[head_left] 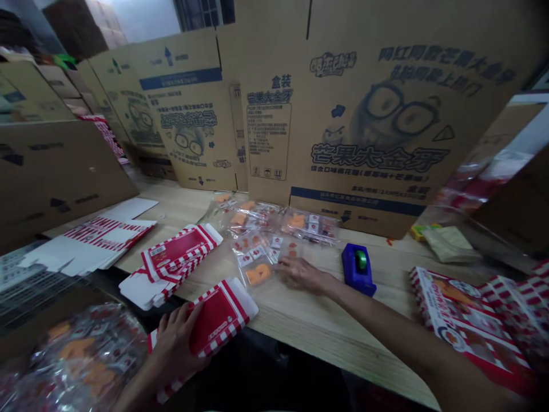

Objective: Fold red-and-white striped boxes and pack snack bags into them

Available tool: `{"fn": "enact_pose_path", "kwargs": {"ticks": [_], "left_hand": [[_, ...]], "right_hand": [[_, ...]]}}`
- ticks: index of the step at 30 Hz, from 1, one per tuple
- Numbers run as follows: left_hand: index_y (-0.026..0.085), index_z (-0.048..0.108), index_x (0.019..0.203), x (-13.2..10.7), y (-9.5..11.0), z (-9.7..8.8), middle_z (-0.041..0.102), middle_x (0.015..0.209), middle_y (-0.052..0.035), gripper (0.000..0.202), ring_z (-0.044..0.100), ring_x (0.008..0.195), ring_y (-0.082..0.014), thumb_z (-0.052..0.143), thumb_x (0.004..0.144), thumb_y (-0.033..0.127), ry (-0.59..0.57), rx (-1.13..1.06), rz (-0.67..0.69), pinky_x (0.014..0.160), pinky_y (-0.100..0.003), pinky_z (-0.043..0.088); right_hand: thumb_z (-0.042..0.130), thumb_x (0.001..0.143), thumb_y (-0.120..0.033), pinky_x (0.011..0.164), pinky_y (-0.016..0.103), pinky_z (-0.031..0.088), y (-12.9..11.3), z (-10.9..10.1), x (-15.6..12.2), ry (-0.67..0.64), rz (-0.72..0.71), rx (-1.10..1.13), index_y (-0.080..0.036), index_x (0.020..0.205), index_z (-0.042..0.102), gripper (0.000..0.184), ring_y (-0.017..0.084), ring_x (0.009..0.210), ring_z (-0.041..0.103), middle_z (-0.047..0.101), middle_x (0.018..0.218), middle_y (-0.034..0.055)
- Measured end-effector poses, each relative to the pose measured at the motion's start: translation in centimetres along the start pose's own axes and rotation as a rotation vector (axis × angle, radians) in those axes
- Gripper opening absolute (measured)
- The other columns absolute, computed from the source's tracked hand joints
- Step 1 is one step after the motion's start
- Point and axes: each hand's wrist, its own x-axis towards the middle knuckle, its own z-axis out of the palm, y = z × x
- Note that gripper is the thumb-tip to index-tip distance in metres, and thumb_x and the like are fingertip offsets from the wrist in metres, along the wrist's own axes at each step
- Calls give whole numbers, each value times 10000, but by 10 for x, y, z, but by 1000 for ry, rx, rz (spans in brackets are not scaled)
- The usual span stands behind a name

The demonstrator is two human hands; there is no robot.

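Observation:
My left hand (pixel 178 337) is closed around a flat red box with red-and-white striped edges (pixel 221 317), held at the table's front edge with its white open end to the right. My right hand (pixel 302 274) reaches over the table, its fingers curled on the edge of a clear plastic tray pack (pixel 258 273) with an orange piece and small white printed squares inside. More such clear packs (pixel 311 224) lie behind it, against the cardboard. Left of them rests a small stack of folded striped boxes (pixel 180 252).
Large printed cardboard cartons (pixel 274 131) wall off the table's back. A blue tape dispenser (pixel 358 269) stands right of my right hand. Filled striped boxes (pixel 472 326) lie at the right. A carton of clear packs (pixel 92 355) sits lower left, below flat printed sheets (pixel 98 234).

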Motion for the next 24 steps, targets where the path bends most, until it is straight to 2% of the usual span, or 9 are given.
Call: {"fn": "enact_pose_path", "kwargs": {"ticks": [2, 4, 8, 12, 15, 18, 22, 24], "left_hand": [[173, 371, 1410, -7, -7, 4, 461, 1374, -229, 949, 427, 1248, -413, 659, 554, 463, 2, -9, 3, 1034, -591, 272], [183, 359, 1419, -14, -12, 6, 456, 1378, -223, 958, 427, 1247, -410, 661, 551, 458, 6, -8, -3, 1035, -585, 274], [201, 355, 1426, -20, -11, 1, 454, 1379, -201, 982, 419, 1256, -404, 670, 525, 432, 14, -3, -23, 1043, -565, 282], [138, 399, 1400, -21, -7, -5, 439, 1380, -234, 964, 412, 1259, -417, 666, 512, 403, -27, -11, -50, 1049, -566, 286], [146, 370, 1417, -24, -10, -3, 431, 1391, -239, 986, 401, 1272, -424, 665, 507, 388, -29, -25, -28, 1046, -584, 281], [177, 338, 1435, -27, -16, 0, 414, 1416, -230, 1009, 389, 1289, -430, 668, 501, 373, -25, -26, 8, 1054, -593, 265], [180, 312, 1451, -29, -20, 0, 381, 1447, -229, 1032, 361, 1315, -425, 661, 491, 323, -53, -16, 18, 1083, -589, 222], [201, 308, 1452, -31, -21, -2, 387, 1445, -214, 1028, 361, 1316, -418, 661, 494, 324, -48, -30, 30, 1084, -586, 224]], "right_hand": [[542, 782, -58, 967, 404, 444, 3, 1, 9, 16, 6, -51, -149, 1353, 488, 581, 260, 1166, 526, 533, 1306, 183], [511, 817, -50, 979, 440, 429, 12, 1, 23, 9, -10, -107, -168, 1367, 482, 562, 279, 1217, 498, 490, 1368, 197], [455, 917, -116, 1037, 479, 370, 24, 0, 55, -21, -85, -187, -243, 1386, 469, 486, 280, 1339, 395, 413, 1461, 169], [449, 926, -136, 1115, 478, 269, 21, 2, 74, -77, -166, -161, -281, 1383, 473, 480, 244, 1397, 312, 378, 1500, 109], [518, 858, -131, 1135, 484, 239, 16, 9, 74, -134, -208, -109, -266, 1420, 424, 585, 251, 1414, 278, 351, 1517, 111], [544, 830, -152, 1138, 509, 226, 14, 15, 67, -123, -220, -80, -251, 1455, 364, 658, 265, 1426, 248, 322, 1529, 128], [493, 879, -157, 1144, 506, 233, 9, 13, 63, -72, -243, -62, -179, 1381, 475, 502, 261, 1413, 283, 420, 1466, 158], [472, 900, -176, 1141, 511, 254, -1, 4, 64, 21, -239, -5, -171, 1323, 526, 427, 250, 1391, 332, 477, 1423, 153]]}}
